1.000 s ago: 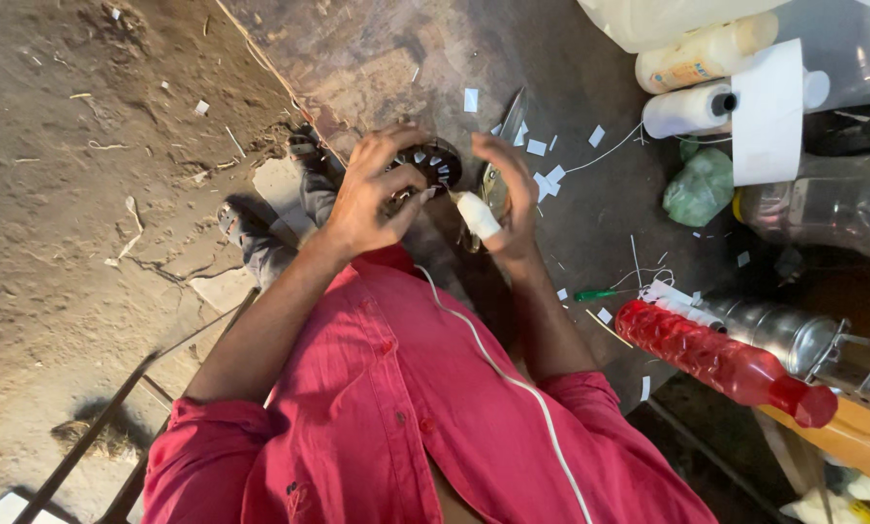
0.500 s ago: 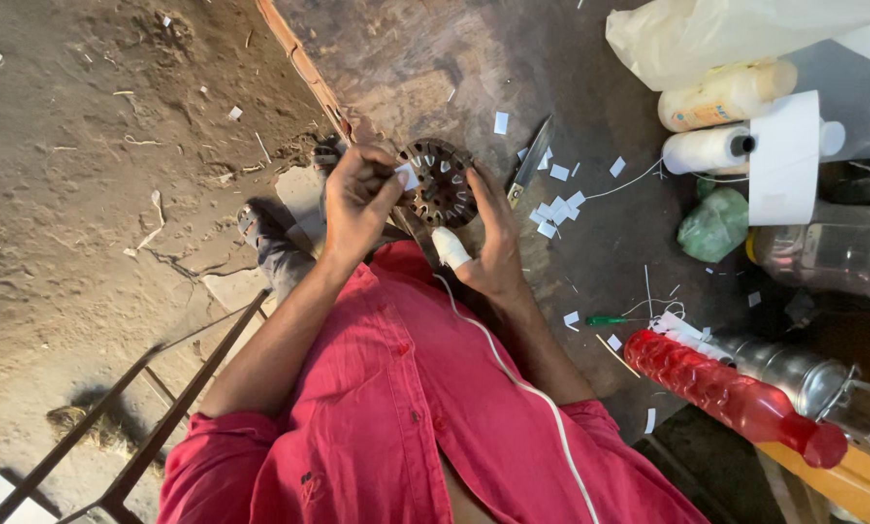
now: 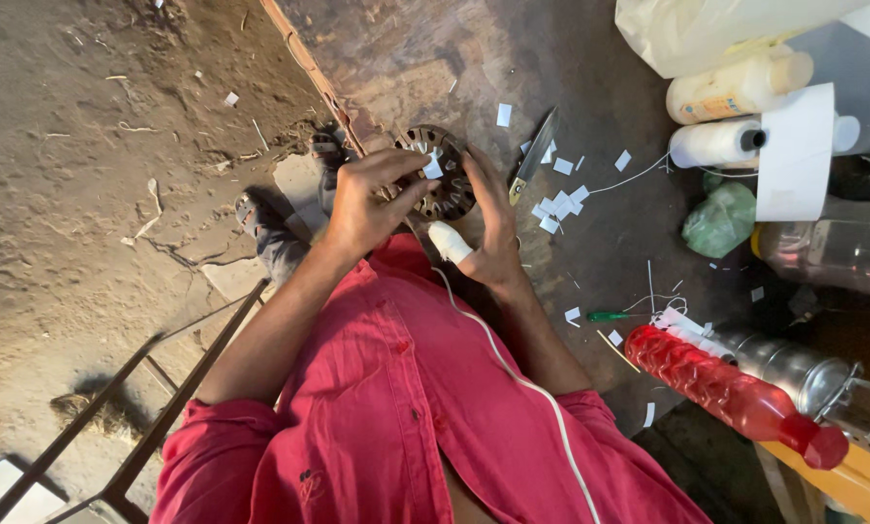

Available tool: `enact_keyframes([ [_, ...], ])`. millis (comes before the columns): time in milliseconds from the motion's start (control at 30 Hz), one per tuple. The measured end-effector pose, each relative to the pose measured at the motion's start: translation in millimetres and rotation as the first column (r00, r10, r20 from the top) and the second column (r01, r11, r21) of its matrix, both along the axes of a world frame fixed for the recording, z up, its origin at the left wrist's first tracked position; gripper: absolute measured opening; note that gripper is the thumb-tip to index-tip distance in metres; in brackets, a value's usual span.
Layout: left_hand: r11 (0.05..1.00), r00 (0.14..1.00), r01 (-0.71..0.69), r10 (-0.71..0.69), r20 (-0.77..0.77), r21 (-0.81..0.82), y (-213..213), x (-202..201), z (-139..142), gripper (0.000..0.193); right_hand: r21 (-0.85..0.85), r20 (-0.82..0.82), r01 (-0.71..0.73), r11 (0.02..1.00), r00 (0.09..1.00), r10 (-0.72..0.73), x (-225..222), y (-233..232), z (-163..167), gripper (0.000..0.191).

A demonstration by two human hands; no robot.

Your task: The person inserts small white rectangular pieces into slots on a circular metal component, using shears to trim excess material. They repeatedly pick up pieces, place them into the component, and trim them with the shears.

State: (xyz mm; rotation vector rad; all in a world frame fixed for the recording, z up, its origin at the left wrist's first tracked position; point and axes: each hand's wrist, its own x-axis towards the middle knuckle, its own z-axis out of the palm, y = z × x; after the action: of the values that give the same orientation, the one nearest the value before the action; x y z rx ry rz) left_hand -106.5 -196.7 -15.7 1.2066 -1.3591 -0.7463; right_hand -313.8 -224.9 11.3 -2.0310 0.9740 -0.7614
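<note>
Stator core (image 3: pixel 447 194), round, dark and slotted, sat on the workbench (image 3: pixel 590 252) between both hands. Right of it lay a white paper roll (image 3: pixel 714 144), a cream bottle (image 3: pixel 736 89) and a red bottle (image 3: pixel 731 393) on its side. Left hand (image 3: pixel 369 202) pinched a white paper slip (image 3: pixel 433 168) at a slot; right hand (image 3: pixel 488 228), thumb bandaged, curled against the core's rim.

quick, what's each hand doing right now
Left hand: pinching a small white paper slip at the slotted metal ring.
Right hand: gripping the ring's edge.
</note>
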Motion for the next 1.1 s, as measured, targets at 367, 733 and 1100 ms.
enact_keyframes([
  [367, 0.999, 0.999, 0.012, -0.011, 0.033, -0.046, -25, -19, -13, 0.018, -0.039, -0.025, 0.019, 0.999, 0.999, -0.020, -5, -6, -9, 0.080],
  [733, 0.989, 0.981, -0.126, 0.136, 0.136, -0.082, -23, -37, -20, 0.018, -0.026, -0.057, 0.017, 1.000, 0.998, -0.018, -9, -7, -9, 0.082],
  [1100, 0.945, 0.830, 0.118, 0.074, 0.552, -0.304, -31, -24, -6, 0.027, 0.007, -0.061, 0.016, 1.000, 0.998, -0.015, -15, -5, -16, 0.085],
])
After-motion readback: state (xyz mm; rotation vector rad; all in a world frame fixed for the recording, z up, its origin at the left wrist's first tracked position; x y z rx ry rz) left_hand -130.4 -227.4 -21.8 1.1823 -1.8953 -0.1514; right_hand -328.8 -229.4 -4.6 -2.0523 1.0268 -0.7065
